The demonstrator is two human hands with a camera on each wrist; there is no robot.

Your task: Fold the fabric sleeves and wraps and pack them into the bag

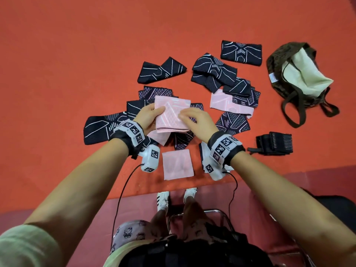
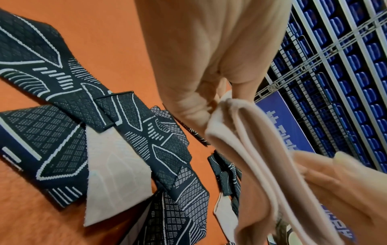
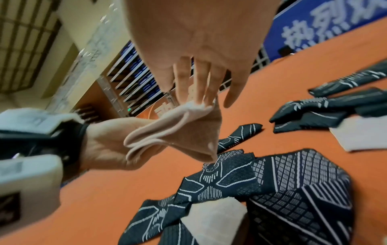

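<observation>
Head view: left hand (image 1: 149, 117) pinches a half-folded pink sleeve (image 1: 171, 116), right hand (image 1: 194, 121) spread on it; many pieces unfolded, bag (image 1: 277, 60) apparently unpacked.

Orange-red floor (image 1: 77, 54) fills most of the head view, and along its near edge runs a darker red strip (image 1: 269, 189). White sneakers (image 1: 163, 199) are planted there, next to a chrome chair frame (image 1: 212, 211). Out past the floor there's a blue banner with white characters (image 3: 326, 28), and behind a wire fence, rows of blue seats (image 2: 345, 74).
</observation>
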